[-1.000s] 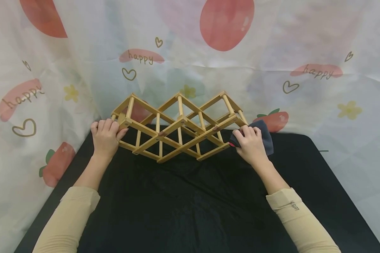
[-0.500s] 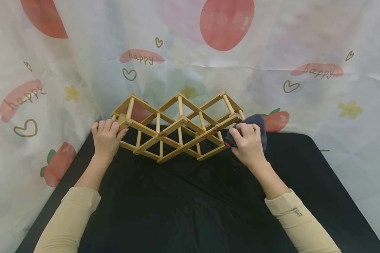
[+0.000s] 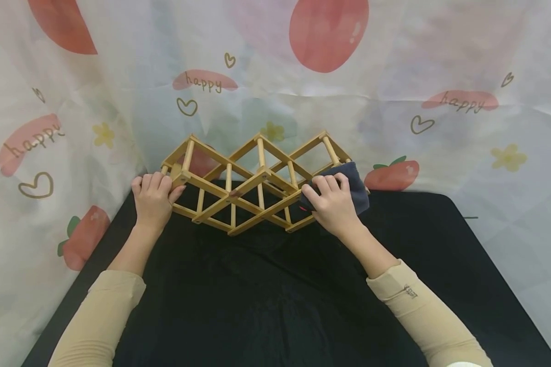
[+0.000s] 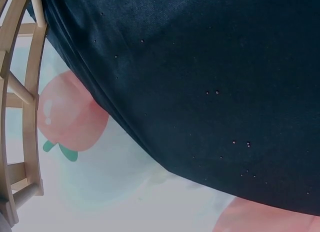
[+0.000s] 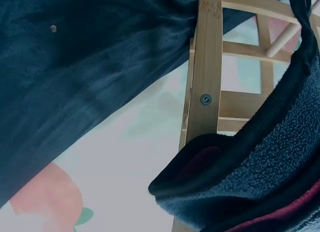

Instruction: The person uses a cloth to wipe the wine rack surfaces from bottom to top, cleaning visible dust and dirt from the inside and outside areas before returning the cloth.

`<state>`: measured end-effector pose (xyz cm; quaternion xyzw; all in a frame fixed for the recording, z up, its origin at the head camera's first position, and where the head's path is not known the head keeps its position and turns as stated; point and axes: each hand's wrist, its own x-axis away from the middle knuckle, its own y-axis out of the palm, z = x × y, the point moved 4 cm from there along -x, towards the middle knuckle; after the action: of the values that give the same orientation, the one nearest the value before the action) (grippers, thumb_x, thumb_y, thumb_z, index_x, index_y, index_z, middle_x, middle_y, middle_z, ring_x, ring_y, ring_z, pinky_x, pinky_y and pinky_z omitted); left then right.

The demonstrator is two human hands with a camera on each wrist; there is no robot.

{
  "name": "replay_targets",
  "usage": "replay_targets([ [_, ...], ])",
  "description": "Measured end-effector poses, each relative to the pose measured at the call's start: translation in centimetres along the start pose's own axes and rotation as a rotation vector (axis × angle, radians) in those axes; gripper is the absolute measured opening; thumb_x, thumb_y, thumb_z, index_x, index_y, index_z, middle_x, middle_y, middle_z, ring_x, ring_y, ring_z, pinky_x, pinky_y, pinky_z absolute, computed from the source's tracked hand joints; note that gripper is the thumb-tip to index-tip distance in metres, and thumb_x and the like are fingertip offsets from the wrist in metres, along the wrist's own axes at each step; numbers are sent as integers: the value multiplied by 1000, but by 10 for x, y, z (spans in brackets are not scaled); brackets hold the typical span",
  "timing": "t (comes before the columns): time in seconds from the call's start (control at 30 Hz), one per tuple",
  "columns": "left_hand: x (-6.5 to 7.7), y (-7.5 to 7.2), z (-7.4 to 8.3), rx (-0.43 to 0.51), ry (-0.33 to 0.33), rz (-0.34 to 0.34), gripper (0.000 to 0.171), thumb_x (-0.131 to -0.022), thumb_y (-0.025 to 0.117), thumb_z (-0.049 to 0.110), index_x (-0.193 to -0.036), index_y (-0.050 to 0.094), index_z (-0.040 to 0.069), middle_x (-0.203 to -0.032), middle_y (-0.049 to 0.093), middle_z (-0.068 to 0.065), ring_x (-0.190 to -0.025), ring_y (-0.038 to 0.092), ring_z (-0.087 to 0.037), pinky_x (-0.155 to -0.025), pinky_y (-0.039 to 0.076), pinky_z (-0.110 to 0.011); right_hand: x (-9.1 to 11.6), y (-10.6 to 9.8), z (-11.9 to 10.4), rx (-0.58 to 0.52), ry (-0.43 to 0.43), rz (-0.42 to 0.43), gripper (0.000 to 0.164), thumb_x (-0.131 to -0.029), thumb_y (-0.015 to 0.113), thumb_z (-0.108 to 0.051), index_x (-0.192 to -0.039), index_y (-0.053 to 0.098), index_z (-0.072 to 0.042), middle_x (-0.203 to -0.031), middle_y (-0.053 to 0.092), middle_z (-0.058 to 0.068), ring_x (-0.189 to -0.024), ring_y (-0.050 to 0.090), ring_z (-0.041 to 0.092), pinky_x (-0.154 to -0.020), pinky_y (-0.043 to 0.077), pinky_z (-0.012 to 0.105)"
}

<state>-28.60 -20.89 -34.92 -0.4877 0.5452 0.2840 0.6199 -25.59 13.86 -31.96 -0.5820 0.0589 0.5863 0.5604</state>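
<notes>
A lattice-shaped wooden folding rack (image 3: 249, 185) stands at the far side of the black table. At its left end my left hand (image 3: 153, 201) holds the frame, the thumb along the slat. My right hand (image 3: 336, 205) grips a dark blue cloth (image 3: 359, 188) with a dark red patch, fingers bent over it on the rack's right part. Up close in the right wrist view, the fleecy cloth (image 5: 270, 162) with a dark border lies over a flat slat (image 5: 207, 52) with a metal rivet. Slats and rods of the rack (image 4: 31, 127) show in the left wrist view; the left hand is outside it.
A black cloth (image 3: 266, 295) covers the table. Behind and at both sides hangs a pale curtain (image 3: 385, 61) printed with fruit, flowers and "happy". Several tiny specks (image 4: 216, 92) dot the black cloth in the left wrist view.
My right hand and the blue cloth have moved left along the rack, from its right end toward the middle. The left hand and the rack have kept their place.
</notes>
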Motion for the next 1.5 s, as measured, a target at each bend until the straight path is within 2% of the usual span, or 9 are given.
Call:
replay_targets([
  [0.13,1,1,0,10,3,15,50,-90,41,48,-74,41,1,-70,44,-16,-65,40,-35,-72,24,-47,-3,7,-1,67,7,-45,41,-61,74,3,-93,50,-7,-93,50,14,-78,47,31,-73,33,48],
  [0.3,1,2,0,20,1,20,50,-89,42,48,-73,41,1,-70,44,-16,-65,40,-35,-72,24,-47,-6,15,-2,118,16,-66,30,-69,68,3,-89,49,-7,-90,49,14,-74,45,30,-72,33,46],
  [0.7,1,1,-1,50,-21,17,51,-89,41,48,-73,41,1,-69,44,-16,-65,39,-35,-71,23,-47,-10,22,-4,51,-51,-60,14,-82,51,7,-87,47,-6,-83,47,15,-65,43,29,-70,36,47],
  [0.93,1,1,1,62,-35,22,52,-89,40,49,-72,40,0,-69,44,-16,-65,39,-35,-72,23,-47,-8,26,-11,17,-106,-83,13,-84,55,3,-90,49,-6,-84,49,15,-67,44,28,-70,38,46],
  [1.13,1,4,2,73,-26,5,51,-90,41,48,-72,40,0,-69,43,-16,-65,39,-35,-72,23,-47,-4,32,-18,-33,-116,-114,20,-78,62,3,-91,51,-8,-86,50,13,-71,46,27,-73,38,45],
  [1.27,1,4,2,75,-32,20,51,-89,40,49,-71,39,1,-68,42,-16,-64,38,-35,-71,23,-47,-2,39,-28,-121,-167,-148,37,-66,76,-2,-91,50,-9,-84,46,9,-70,42,24,-74,38,43],
  [1.37,2,2,-1,70,-27,16,51,-89,41,48,-71,39,1,-67,42,-16,-64,38,-35,-71,23,-47,-4,47,-39,-149,-203,-159,42,-60,77,-2,-91,49,-10,-84,45,8,-70,41,23,-74,38,42],
  [1.5,2,1,-2,63,-24,-2,51,-90,41,48,-71,39,1,-68,43,-16,-65,39,-35,-72,24,-47,-4,52,-45,-159,-197,-151,40,-60,73,2,-91,49,-10,-84,45,8,-71,42,23,-74,38,41],
])
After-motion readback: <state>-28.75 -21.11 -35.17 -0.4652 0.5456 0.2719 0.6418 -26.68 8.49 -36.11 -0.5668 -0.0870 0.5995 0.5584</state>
